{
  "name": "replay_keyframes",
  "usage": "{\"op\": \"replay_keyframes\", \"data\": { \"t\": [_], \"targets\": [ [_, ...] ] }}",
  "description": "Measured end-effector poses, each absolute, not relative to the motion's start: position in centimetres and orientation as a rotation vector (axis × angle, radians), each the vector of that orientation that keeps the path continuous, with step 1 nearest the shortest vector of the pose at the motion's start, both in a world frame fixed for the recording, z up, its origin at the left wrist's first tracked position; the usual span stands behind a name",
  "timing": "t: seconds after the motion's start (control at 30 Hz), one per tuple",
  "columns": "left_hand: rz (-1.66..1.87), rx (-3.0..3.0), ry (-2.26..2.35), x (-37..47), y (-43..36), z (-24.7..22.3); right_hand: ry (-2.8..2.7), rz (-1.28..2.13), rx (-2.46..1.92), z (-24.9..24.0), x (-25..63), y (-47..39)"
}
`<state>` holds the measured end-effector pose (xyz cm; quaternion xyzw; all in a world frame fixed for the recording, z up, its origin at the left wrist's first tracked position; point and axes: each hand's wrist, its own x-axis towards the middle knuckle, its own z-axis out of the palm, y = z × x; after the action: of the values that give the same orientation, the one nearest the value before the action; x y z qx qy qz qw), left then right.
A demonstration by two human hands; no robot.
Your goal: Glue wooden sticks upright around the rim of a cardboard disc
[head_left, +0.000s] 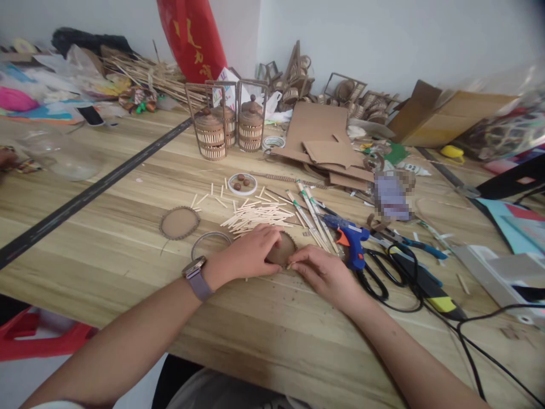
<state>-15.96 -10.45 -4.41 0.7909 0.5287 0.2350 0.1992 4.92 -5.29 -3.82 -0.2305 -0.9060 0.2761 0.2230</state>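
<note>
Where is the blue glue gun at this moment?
In the head view, the blue glue gun lies on the table, right of centre, just beyond the right hand and beside the green-marked sticks.

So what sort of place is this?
Probably a craft workshop: the pale wooden table holds a blue glue gun, a pile of short pale wooden sticks, and brown round lidded baskets in tall frames.

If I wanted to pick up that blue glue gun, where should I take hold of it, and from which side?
I'd take the glue gun by its handle, coming down from above on the near side. It lies with the handle pointing toward the person, so that end looks easiest to wrap. The orange trigger sits at the handle's left, so avoid squeezing it.
</note>
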Motion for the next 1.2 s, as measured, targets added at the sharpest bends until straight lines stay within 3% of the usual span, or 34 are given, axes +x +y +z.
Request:
{"op": "replay_keyframes", "data": {
  "t": [1.2],
  "targets": [
    [0.702, 2.212, 1.459, -15.75, -10.32, -4.13, -2.542, 0.256, -0.371, -4.59, 4.46, -5.37]
  ]
}}
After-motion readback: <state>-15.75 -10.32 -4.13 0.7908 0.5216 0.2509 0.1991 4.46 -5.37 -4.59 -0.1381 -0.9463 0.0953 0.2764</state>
